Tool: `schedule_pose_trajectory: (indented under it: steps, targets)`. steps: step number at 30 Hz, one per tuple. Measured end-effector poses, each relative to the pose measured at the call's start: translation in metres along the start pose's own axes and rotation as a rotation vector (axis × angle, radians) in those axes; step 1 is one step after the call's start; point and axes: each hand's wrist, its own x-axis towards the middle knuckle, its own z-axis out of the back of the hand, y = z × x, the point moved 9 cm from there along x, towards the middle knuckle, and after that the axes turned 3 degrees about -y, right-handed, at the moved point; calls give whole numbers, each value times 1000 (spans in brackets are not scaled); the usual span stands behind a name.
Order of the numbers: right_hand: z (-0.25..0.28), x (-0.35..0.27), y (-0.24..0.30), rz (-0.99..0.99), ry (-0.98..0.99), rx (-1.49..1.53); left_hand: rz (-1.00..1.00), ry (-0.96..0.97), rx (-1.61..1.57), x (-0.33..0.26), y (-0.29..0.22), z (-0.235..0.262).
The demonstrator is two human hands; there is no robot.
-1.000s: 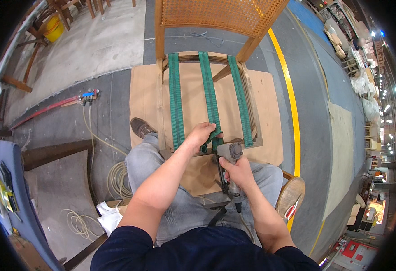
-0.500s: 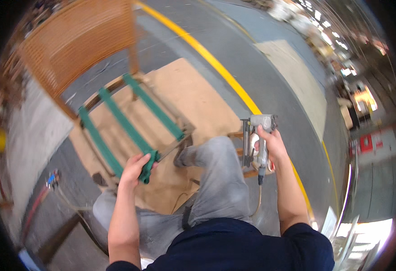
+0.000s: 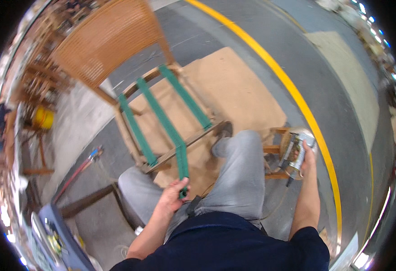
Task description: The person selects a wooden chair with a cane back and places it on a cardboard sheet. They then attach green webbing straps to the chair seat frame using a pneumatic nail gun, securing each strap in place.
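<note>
In front of me stands a wooden chair point(image 3: 101, 92) with a woven cane back and an open seat frame. Three green webbing straps point(image 3: 162, 110) run across that frame from back to front. The middle one continues past the front rail towards me, and my left hand point(image 3: 173, 197) grips its loose end. My right hand point(image 3: 308, 159) is wrapped round the handle of a silver pneumatic staple gun point(image 3: 297, 148). The gun is over a low wooden stool point(image 3: 274, 149) beside my knee; I cannot tell whether it touches the stool.
Brown cardboard point(image 3: 238, 90) lies under the chair. A yellow floor line point(image 3: 293, 88) curves along the right. On the left are a red hose point(image 3: 74, 176) with a blue fitting, a yellow bucket point(image 3: 43, 118), and an empty-looking wooden frame point(image 3: 89, 198). A blue-grey bin point(image 3: 58, 235) stands at lower left.
My left hand has drawn the middle strap's end, bunched up before, out straight towards me. My right hand has lowered the staple gun to the stool and tilted it. The view has shifted left.
</note>
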Motion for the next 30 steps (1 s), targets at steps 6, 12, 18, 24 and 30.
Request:
schedule_pose_trajectory:
  steps: [6, 12, 18, 24, 30]
  targets:
    - [49, 24, 47, 320, -421, -1051, -54, 53, 19, -37, 8, -13]
    - [84, -18, 44, 520, -471, -1295, -495, 36, 144, -90, -122, -23]
    - [110, -38, 27, 541, -445, -1214, -572, 77, 149, -79, -170, -52]
    - [109, -88, 47, 719, -197, -515, -607, 97, 91, -82, -178, -51]
    - [-181, -196, 45, 1117, 463, -1018, -707, 51, 157, -82, -192, -42]
